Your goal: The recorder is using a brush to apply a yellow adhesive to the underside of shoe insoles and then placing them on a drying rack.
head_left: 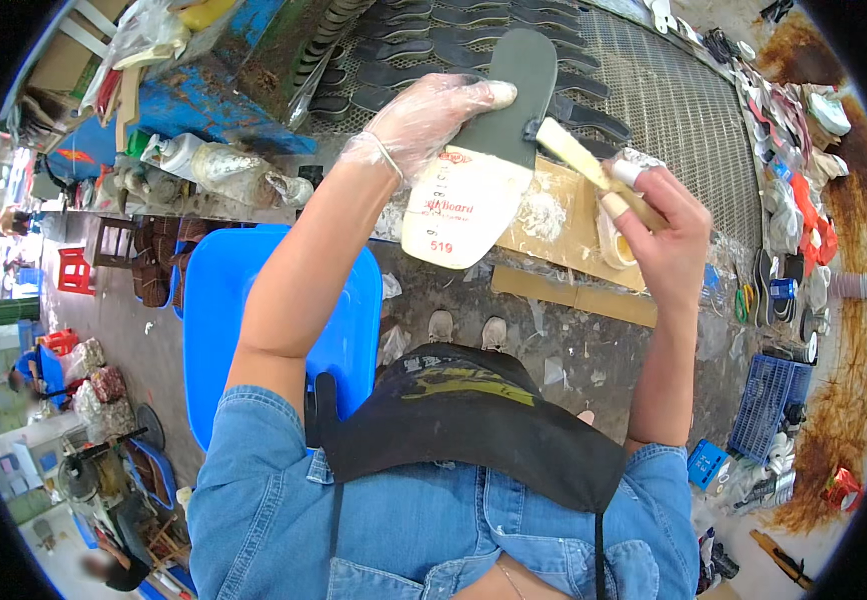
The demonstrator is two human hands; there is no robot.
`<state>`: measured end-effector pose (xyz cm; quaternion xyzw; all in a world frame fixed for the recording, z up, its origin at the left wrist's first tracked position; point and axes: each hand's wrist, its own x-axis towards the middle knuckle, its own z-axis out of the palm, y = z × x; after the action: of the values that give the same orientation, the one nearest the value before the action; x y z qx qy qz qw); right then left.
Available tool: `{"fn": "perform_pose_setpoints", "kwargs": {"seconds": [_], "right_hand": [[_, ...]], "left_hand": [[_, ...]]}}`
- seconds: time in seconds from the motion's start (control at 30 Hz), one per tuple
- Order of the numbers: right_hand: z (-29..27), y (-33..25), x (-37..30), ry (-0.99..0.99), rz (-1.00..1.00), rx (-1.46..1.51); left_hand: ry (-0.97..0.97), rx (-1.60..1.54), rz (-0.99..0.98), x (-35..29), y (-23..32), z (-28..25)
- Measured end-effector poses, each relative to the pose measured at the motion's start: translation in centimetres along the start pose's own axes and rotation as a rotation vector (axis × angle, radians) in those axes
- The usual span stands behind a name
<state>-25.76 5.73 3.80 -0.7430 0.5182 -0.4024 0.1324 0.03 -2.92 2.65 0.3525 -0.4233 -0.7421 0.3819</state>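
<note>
My left hand, in a clear plastic glove with a band at the wrist, is closed on a shoe insole. One end of the insole is dark grey-green and rounded; the wider end is cream with red print. In my right hand, with covers on the thumb and a finger, is a flat brush with a pale handle. Its dark tip meets the right edge of the insole's dark part. Below the brush, partly behind my right hand, a small cup with yellowish contents sits on stained cardboard.
Rows of dark insoles lie on a wire mesh surface beyond my hands. A blue plastic tub stands left, below bottles on the bench. Scissors, a blue crate and scraps line the right side.
</note>
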Motion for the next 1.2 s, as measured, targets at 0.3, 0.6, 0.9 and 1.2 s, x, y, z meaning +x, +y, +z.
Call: {"fn": "perform_pose_setpoints", "kwargs": {"seconds": [0.3,0.6,0.9,1.2], "right_hand": [[1.5,-1.1,-5.5,-0.132,-0.122,0.022],[1.0,-1.5,-5.1,-0.33,-0.117,0.091],[2.4,-2.6,-2.2,0.177,0.061,0.081],[2.8,-3.1,-3.4,0.172,0.089,-0.005]], "left_hand": [[0.096,-0.322,-0.022,2.5,-2.0,-3.2],[-0.045,-0.43,0.055,2.4,-2.8,-3.2],[-0.021,-0.32,0.278,0.1,-5.8,0.2],[-0.022,-0.341,0.309,-1.1,-5.8,1.3]]}}
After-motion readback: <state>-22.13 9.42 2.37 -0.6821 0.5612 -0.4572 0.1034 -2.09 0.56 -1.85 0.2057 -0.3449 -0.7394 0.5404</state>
